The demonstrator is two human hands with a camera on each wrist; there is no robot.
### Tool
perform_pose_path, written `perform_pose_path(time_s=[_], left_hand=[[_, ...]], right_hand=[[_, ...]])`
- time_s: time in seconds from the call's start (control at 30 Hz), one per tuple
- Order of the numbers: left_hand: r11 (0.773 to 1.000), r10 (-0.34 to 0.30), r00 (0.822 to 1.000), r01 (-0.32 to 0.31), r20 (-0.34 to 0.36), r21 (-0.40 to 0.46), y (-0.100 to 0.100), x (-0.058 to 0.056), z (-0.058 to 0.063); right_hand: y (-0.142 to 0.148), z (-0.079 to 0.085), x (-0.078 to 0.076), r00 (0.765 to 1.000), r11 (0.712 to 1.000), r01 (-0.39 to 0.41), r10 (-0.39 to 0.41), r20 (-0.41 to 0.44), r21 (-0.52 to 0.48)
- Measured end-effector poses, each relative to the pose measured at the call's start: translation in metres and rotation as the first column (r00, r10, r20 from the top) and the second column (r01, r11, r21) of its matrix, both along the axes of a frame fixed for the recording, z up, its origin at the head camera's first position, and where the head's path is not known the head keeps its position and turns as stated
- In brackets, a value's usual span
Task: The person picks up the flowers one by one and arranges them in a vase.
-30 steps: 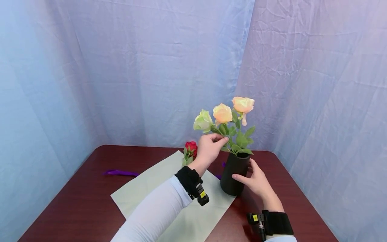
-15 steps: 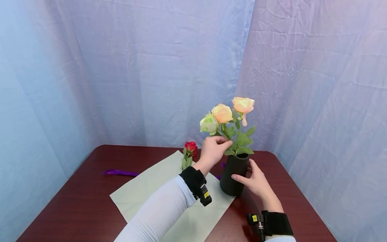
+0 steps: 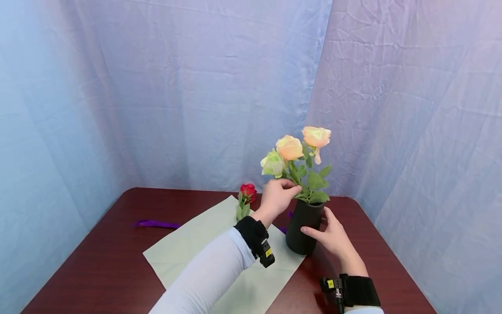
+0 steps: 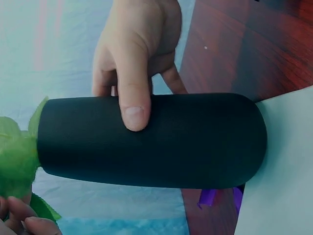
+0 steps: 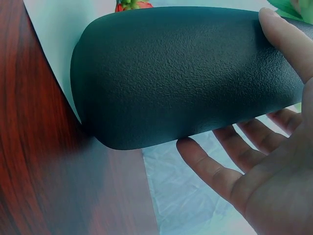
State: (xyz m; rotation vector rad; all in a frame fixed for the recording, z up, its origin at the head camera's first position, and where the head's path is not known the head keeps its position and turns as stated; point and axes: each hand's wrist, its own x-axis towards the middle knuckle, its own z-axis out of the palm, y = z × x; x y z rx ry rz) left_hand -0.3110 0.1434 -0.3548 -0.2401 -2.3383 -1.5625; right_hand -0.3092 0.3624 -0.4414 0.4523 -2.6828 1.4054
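Observation:
My left hand (image 3: 276,196) pinches the stem of a pale green rose (image 3: 273,164) just above the mouth of a black vase (image 3: 303,226). Two peach roses, a nearer one (image 3: 289,147) and a farther one (image 3: 316,136), rise from the vase with green leaves (image 3: 315,181). My right hand (image 3: 337,235) holds the vase from the right, thumb across its front and fingers on the far side. In the right wrist view, the vase's textured wall (image 5: 176,73) lies between thumb and fingers. The stem ends are hidden inside the vase.
A red rose (image 3: 248,192) lies at the back of a pale green wrapping sheet (image 3: 184,248) on the dark wooden table (image 3: 98,261). A purple ribbon (image 3: 157,224) lies to the left, and more purple ribbon (image 4: 207,197) shows behind the vase. Curtains (image 3: 215,87) surround the table.
My left hand has moved right and slightly down, bringing the green rose closer to the nearer peach rose. The right hand and vase have stayed in place.

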Motion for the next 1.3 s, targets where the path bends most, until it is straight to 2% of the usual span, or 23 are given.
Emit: perform_pose_path(time_s=[0.13,0.47,0.7,1.0,1.3], left_hand=[[1.000,0.000,1.000,0.000,0.000,-0.026,0.000,-0.001,-0.004],[0.999,-0.032,0.999,0.032,-0.006,-0.028,0.002,-0.001,-0.006],[0.999,-0.051,0.998,0.051,0.033,0.005,0.000,0.001,-0.007],[0.994,-0.097,0.995,0.096,0.019,0.045,-0.020,0.008,-0.010],[0.991,-0.132,0.984,0.127,-0.118,-0.051,-0.056,0.023,-0.010]], right_hand=[[-0.001,0.000,0.001,1.000,1.000,-0.005,0.005,-0.001,-0.008],[-0.001,0.001,0.001,1.000,1.000,0.006,-0.006,-0.001,0.003],[0.000,0.000,0.000,1.000,1.000,-0.001,0.001,0.002,-0.005],[-0.002,-0.001,0.000,1.000,1.000,0.000,0.000,-0.007,-0.002],[-0.002,0.002,0.002,1.000,1.000,-0.003,0.003,0.002,-0.003]])
